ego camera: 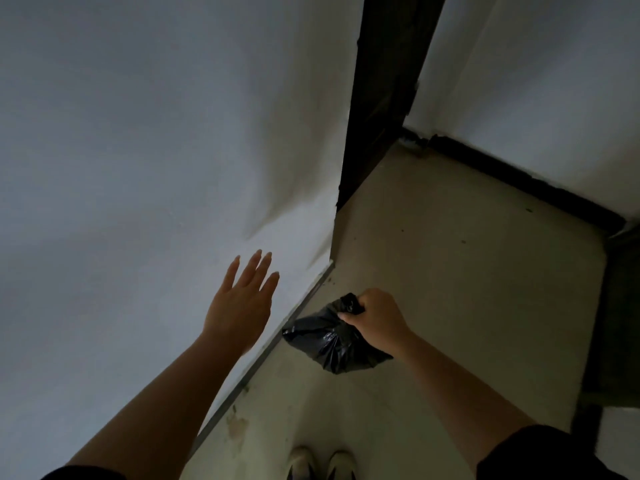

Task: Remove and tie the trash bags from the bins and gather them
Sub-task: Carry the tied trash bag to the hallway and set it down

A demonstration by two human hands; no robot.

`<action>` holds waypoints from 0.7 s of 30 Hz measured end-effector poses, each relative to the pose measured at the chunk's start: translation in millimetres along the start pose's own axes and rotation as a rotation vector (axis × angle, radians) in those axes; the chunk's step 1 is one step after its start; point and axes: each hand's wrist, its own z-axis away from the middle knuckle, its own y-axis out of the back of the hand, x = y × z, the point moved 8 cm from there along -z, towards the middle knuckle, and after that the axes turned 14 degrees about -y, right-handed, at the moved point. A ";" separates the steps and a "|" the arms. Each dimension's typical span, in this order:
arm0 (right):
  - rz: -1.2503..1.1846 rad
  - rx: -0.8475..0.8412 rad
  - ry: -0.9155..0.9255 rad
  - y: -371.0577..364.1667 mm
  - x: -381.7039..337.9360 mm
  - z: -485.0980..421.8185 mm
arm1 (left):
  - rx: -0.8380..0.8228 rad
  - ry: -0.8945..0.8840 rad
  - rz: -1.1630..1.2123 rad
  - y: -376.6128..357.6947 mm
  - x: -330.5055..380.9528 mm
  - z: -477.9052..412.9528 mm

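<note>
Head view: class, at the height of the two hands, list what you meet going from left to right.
White wall → left hand → black trash bag → right hand, gripping the bag's neck → pale floor.

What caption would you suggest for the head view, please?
Right hand grips a black trash bag by its neck; open left hand near the wall.

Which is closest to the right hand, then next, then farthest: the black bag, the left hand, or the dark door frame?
1. The black bag: gripped by the right hand, hanging below it.
2. The left hand: off to its left, near the white wall.
3. The dark door frame: far ahead.
</note>
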 end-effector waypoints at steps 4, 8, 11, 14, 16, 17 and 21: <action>0.087 -0.005 -0.026 -53.6 20.1 -52.5 | -0.044 -0.069 -0.099 -61.8 -15.0 -22.3; 0.102 -0.033 -0.092 -114.0 43.6 -97.4 | 0.019 -0.116 -0.277 -106.0 -21.5 -28.3; 0.104 -0.048 -0.123 -146.4 52.5 -119.2 | 0.045 -0.133 -0.427 -127.0 -15.9 -28.6; 0.089 -0.072 -0.142 -178.7 57.8 -142.1 | 0.052 -0.150 -0.498 -143.7 -9.2 -31.9; 0.107 -0.081 -0.154 -192.5 58.9 -154.6 | 0.080 -0.143 -0.527 -151.3 -8.9 -33.5; 0.117 -0.078 -0.160 -195.6 58.2 -159.1 | 0.089 -0.134 -0.521 -152.9 -9.4 -33.8; 0.064 -0.037 -0.198 -198.7 55.3 -176.8 | 0.099 -0.117 -0.483 -153.5 -10.4 -37.4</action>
